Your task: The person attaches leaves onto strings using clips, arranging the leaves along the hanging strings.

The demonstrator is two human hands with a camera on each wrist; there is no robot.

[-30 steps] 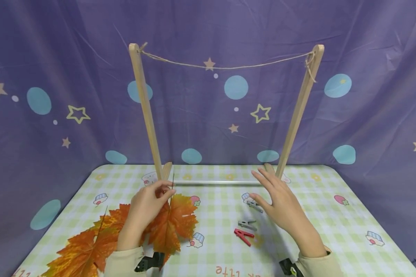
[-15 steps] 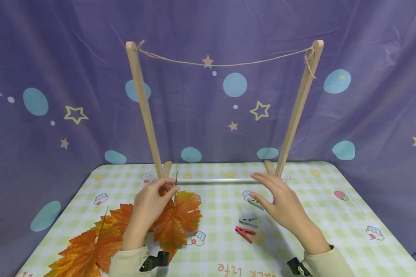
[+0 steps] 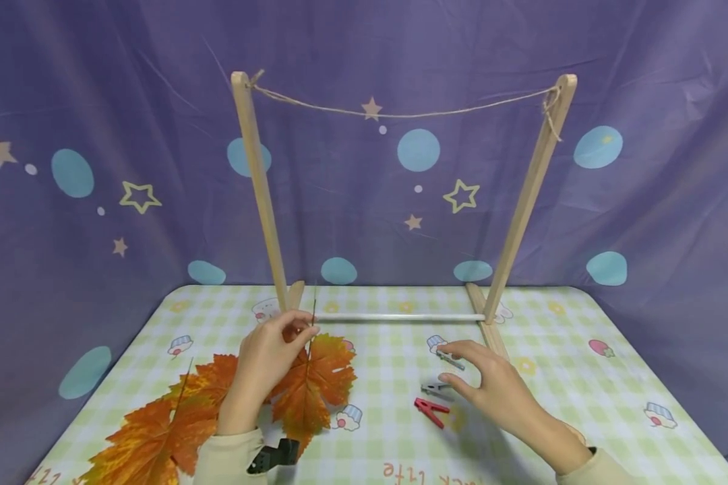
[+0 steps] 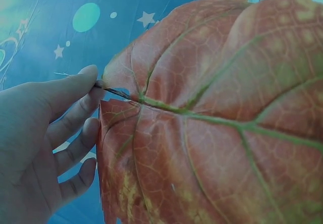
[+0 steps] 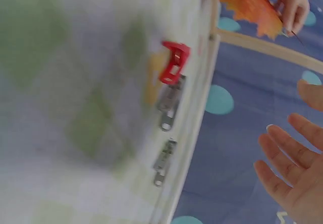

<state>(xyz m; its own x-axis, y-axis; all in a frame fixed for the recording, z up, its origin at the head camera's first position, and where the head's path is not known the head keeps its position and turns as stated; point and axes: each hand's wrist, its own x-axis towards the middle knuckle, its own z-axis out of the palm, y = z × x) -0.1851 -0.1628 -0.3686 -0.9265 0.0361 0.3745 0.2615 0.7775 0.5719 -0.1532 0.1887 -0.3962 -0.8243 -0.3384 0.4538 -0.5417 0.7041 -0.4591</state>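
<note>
An orange artificial maple leaf hangs from my left hand, whose thumb and fingertips pinch its thin dark stem. The left wrist view shows the leaf's veined face beside the pinching hand. My right hand hovers over the table with fingers spread and relaxed, holding nothing. Closest to its fingertips are two grey clothespins, the farther one and the nearer one. A red clothespin lies just in front of them. In the right wrist view that hand is also bare.
More orange leaves lie at the table's left. Behind the hands stands a frame with two wooden posts, a sagging string tied across the top and a pale rod low down. A purple patterned curtain hangs behind.
My right hand has lowered and come nearer to the grey clothespins. The left hand, with the leaf's stem pinched, has shifted slightly right.
</note>
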